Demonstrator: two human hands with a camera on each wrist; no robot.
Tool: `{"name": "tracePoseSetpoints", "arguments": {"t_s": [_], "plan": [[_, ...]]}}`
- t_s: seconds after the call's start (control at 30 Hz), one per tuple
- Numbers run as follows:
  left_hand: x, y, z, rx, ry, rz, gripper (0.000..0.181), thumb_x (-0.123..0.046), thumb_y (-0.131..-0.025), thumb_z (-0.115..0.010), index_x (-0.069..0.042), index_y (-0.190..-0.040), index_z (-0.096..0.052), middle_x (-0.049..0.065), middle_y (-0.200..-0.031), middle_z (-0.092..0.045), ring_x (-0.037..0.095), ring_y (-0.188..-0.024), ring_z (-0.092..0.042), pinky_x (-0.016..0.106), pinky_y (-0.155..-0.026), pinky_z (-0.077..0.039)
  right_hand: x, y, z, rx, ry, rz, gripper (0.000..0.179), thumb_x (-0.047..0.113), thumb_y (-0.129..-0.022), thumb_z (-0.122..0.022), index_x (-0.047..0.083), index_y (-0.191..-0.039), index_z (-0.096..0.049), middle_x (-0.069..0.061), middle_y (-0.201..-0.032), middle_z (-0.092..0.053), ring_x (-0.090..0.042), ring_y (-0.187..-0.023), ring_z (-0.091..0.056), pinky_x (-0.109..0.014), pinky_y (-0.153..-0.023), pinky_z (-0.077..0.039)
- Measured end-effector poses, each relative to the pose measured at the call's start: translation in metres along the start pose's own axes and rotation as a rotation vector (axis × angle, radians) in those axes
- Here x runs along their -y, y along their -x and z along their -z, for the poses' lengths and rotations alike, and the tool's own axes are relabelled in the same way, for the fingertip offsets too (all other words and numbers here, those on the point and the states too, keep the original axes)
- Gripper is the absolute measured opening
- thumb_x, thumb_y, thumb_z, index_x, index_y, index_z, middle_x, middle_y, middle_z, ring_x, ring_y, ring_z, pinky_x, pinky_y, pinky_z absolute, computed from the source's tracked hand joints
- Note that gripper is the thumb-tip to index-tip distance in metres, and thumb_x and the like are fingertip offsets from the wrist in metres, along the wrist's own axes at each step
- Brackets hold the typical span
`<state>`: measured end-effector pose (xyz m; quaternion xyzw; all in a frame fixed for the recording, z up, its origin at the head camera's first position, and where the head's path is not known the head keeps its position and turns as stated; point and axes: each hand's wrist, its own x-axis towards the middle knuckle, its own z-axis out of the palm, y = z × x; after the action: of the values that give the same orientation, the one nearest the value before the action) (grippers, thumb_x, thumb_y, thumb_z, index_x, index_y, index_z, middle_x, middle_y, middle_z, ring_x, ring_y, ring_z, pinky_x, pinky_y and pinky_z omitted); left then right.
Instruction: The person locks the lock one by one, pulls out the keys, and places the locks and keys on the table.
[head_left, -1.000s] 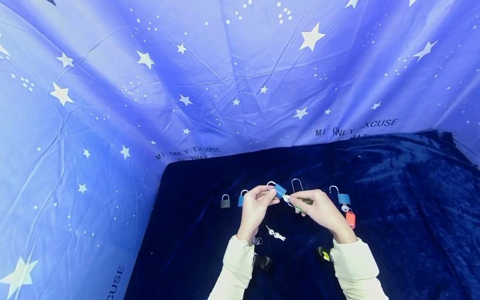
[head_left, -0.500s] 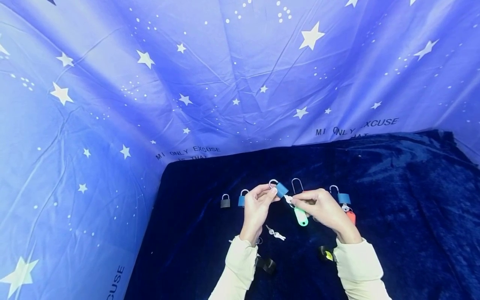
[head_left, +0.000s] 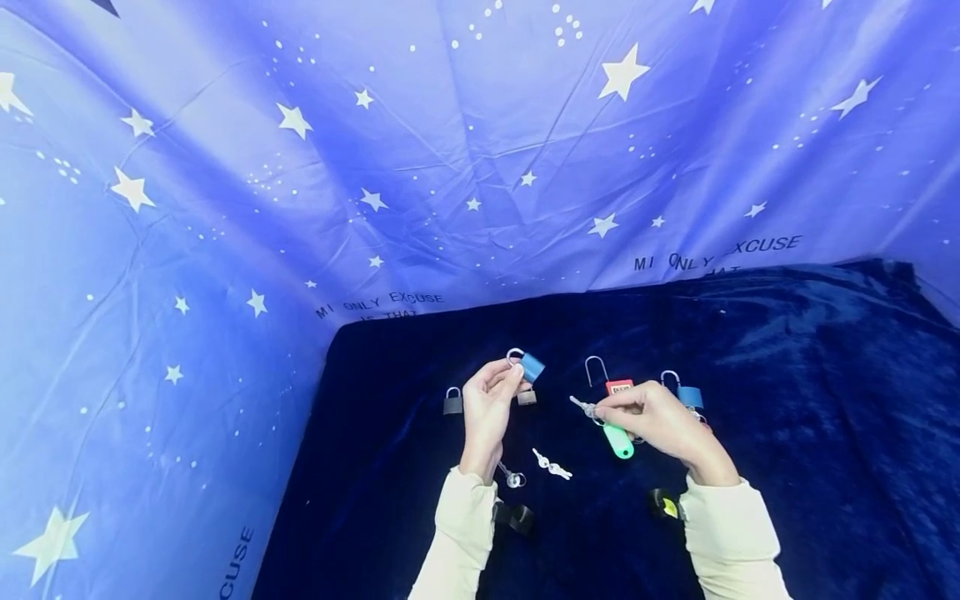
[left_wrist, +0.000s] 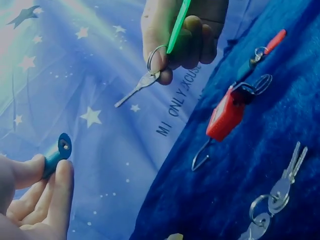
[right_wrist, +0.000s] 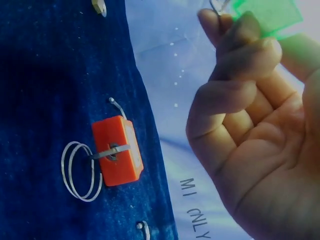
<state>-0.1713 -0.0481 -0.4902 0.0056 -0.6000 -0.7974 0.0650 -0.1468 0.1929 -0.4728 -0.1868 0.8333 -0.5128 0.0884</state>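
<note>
Tilted in the fingers of my left hand is a blue padlock, raised above the dark cloth. Its keyhole end faces the right hand in the left wrist view. My right hand pinches a silver key on a ring, from which a green tag hangs. The key points toward the padlock with a gap between them. Just behind the right hand lies a red padlock, its long shackle swung out; a key stands in it in the right wrist view.
A dark grey padlock and a small silvery padlock lie near the left hand. At right lies another blue padlock with its shackle raised. Loose keys and a further key ring rest on the dark blue cloth.
The key, earlier at the blue padlock's keyhole, is now apart from it. The left hand has moved left with the padlock, and the right hand slightly right with the key and green tag.
</note>
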Motion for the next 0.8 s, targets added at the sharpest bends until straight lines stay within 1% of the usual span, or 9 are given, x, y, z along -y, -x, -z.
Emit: {"name": "tracePoseSetpoints", "arguments": {"t_s": [0.1, 0.2, 0.3, 0.37, 0.43, 0.57, 0.67, 0.73, 0.8], "plan": [[0.002, 0.001, -0.001, 0.022, -0.05, 0.029, 0.022, -0.002, -0.091, -0.068, 0.012, -0.108, -0.066, 0.01, -0.089, -0.073, 0.01, -0.074, -0.07, 0.029, -0.076, -0.061, -0.004, -0.001, -0.002, 0.014, 0.034, 0.003, 0.012, 0.014, -0.093, -0.07, 0.006, -0.094, -0.078, 0.006, -0.069, -0.064, 0.0, -0.056, -0.051, -0.02, -0.053, -0.047], [0.004, 0.001, -0.004, 0.012, -0.108, 0.046, 0.02, -0.003, -0.091, -0.07, 0.009, -0.107, -0.069, 0.016, -0.09, -0.073, 0.009, -0.071, -0.07, 0.034, -0.077, -0.062, -0.007, -0.002, -0.004, 0.026, 0.078, 0.003, 0.01, 0.014, -0.091, -0.07, 0.01, -0.088, -0.078, 0.008, -0.066, -0.06, -0.001, -0.055, -0.05, -0.02, -0.053, -0.046], [0.004, -0.001, -0.007, 0.01, -0.158, 0.055, 0.02, -0.005, -0.09, -0.071, 0.007, -0.106, -0.07, 0.017, -0.089, -0.073, 0.008, -0.067, -0.068, 0.036, -0.078, -0.062, -0.01, -0.004, -0.008, 0.053, 0.116, -0.002, 0.01, 0.012, -0.09, -0.069, 0.011, -0.085, -0.078, 0.008, -0.066, -0.061, -0.001, -0.054, -0.05, -0.02, -0.052, -0.046], [0.006, -0.005, -0.01, 0.017, -0.177, 0.063, 0.021, -0.006, -0.09, -0.071, 0.007, -0.106, -0.07, 0.016, -0.088, -0.073, 0.007, -0.066, -0.068, 0.038, -0.078, -0.062, -0.011, -0.005, -0.01, 0.087, 0.132, 0.001, 0.01, 0.011, -0.089, -0.069, 0.01, -0.084, -0.078, 0.009, -0.065, -0.062, 0.0, -0.052, -0.049, -0.02, -0.051, -0.046], [0.007, -0.008, -0.014, 0.026, -0.199, 0.08, 0.021, -0.005, -0.09, -0.071, 0.008, -0.106, -0.069, 0.018, -0.088, -0.073, 0.009, -0.066, -0.068, 0.037, -0.078, -0.062, -0.012, -0.005, -0.013, 0.118, 0.15, 0.005, 0.011, 0.009, -0.087, -0.068, 0.01, -0.081, -0.077, 0.01, -0.062, -0.06, 0.001, -0.051, -0.047, -0.019, -0.051, -0.044], [0.011, -0.013, -0.02, 0.044, -0.288, 0.116, 0.019, -0.005, -0.09, -0.07, 0.008, -0.104, -0.069, 0.02, -0.086, -0.073, 0.01, -0.065, -0.069, 0.042, -0.077, -0.062, -0.014, -0.007, -0.02, 0.151, 0.169, -0.011, 0.015, 0.004, -0.083, -0.065, 0.01, -0.075, -0.076, 0.011, -0.055, -0.057, 0.0, -0.05, -0.046, -0.018, -0.053, -0.043], [0.015, -0.015, -0.023, 0.06, -0.338, 0.134, 0.017, -0.006, -0.089, -0.072, 0.006, -0.102, -0.07, 0.015, -0.083, -0.074, 0.007, -0.063, -0.068, 0.04, -0.073, -0.062, -0.017, -0.008, -0.025, 0.145, 0.188, -0.058, 0.017, 0.002, -0.081, -0.062, 0.01, -0.071, -0.074, 0.011, -0.053, -0.055, -0.003, -0.05, -0.046, -0.019, -0.051, -0.04], [0.019, -0.015, -0.024, 0.075, -0.358, 0.133, 0.016, -0.005, -0.088, -0.072, 0.006, -0.1, -0.071, 0.013, -0.081, -0.074, 0.006, -0.063, -0.067, 0.036, -0.071, -0.063, -0.017, -0.007, -0.027, 0.132, 0.203, -0.085, 0.018, 0.003, -0.079, -0.062, 0.011, -0.068, -0.073, 0.011, -0.051, -0.053, -0.004, -0.05, -0.046, -0.019, -0.05, -0.039], [0.022, -0.016, -0.025, 0.095, -0.38, 0.124, 0.015, -0.004, -0.088, -0.072, 0.006, -0.099, -0.072, 0.013, -0.08, -0.074, 0.007, -0.063, -0.067, 0.03, -0.069, -0.062, -0.016, -0.007, -0.029, 0.123, 0.213, -0.104, 0.018, 0.003, -0.078, -0.062, 0.012, -0.065, -0.071, 0.011, -0.049, -0.052, -0.005, -0.048, -0.045, -0.02, -0.047, -0.037]]}}
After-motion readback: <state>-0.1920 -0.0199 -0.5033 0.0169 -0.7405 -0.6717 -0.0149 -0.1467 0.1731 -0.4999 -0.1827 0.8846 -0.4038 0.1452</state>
